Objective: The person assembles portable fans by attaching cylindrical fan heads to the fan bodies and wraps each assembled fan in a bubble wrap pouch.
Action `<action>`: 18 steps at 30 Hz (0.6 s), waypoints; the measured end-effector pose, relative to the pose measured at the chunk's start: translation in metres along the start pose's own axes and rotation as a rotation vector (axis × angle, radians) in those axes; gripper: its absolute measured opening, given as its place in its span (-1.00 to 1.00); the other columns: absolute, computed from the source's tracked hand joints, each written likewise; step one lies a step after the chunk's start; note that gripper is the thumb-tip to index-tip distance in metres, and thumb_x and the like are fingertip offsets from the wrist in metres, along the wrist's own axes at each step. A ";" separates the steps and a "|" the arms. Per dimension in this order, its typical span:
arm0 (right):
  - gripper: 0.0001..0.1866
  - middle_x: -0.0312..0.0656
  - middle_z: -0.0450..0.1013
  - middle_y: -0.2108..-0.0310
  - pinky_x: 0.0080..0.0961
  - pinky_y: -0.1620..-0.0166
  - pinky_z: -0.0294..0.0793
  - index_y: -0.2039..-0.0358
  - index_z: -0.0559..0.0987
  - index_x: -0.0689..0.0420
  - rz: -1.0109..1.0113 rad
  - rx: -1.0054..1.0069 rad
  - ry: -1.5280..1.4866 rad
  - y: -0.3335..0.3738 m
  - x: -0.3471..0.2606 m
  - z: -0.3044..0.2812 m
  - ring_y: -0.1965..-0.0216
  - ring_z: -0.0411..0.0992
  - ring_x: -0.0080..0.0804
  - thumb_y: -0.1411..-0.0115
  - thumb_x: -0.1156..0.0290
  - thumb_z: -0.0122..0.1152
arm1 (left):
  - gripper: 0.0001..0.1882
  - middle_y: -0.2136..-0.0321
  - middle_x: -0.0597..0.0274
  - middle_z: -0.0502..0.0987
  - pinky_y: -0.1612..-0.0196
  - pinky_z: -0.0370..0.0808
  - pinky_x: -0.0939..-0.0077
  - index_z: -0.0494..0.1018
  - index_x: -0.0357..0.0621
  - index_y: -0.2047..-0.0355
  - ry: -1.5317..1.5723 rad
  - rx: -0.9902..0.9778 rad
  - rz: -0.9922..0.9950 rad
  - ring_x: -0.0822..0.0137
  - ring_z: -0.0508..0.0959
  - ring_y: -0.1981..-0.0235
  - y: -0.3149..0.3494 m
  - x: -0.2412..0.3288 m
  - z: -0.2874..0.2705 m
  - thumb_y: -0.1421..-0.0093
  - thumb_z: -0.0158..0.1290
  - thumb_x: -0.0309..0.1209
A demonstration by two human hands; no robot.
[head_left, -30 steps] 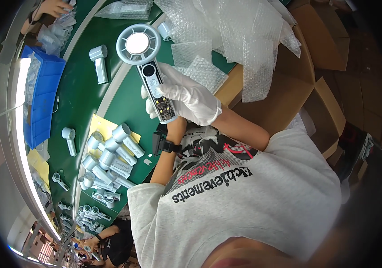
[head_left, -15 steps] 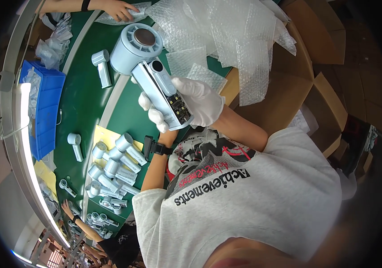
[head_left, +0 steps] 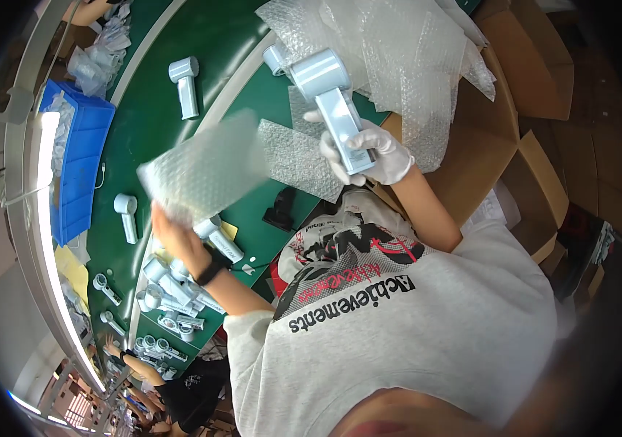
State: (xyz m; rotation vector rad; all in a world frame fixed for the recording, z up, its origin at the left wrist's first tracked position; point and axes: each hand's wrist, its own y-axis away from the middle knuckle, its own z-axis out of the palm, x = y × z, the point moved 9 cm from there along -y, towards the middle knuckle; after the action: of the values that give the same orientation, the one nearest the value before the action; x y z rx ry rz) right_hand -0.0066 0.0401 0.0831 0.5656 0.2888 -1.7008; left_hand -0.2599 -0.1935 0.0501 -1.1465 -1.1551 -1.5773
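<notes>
1. Head view: at the left, a blue ribbed plastic bin (head_left: 86,171) holds clear, crinkled bags.
2. On the smooth green tabletop (head_left: 147,135), a near heap of glossy pale-blue handheld fans (head_left: 169,282), round-headed with straight handles, is partly hidden by the left arm.
3. The bare left hand (head_left: 180,239), blurred, pinches the near left end of a translucent, dimpled bubble-wrap sheet (head_left: 212,164), raised above the table and blocking the view of it.
4. Right of these, a black object (head_left: 279,210) lies by the table's near edge.
5. The white-gloved right hand (head_left: 380,151) wraps its fingers around the handle of a raised pale-blue fan (head_left: 331,95), its drum-shaped head pointing far.
6. Beyond, loose bubble wrap (head_left: 383,51) drapes over an open brown cardboard box (head_left: 471,156) at the right.
</notes>
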 end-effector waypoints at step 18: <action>-0.43 -0.25 0.35 0.42 -0.58 0.46 0.43 -0.01 0.27 0.19 0.077 0.408 0.497 0.000 0.075 -0.106 0.46 0.36 -0.54 -0.03 0.23 0.18 | -0.85 0.43 -0.06 0.42 0.32 0.33 0.25 0.37 -0.24 0.45 -1.272 -0.562 0.474 0.00 0.43 0.34 0.048 -0.148 0.177 -0.10 -0.02 -0.39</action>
State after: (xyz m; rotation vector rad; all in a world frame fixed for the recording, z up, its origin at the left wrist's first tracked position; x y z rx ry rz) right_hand 0.0059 0.0282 -0.0458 1.2913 0.2666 -1.5314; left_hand -0.1483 -0.0151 -0.0572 -2.7587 -0.9888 -0.6894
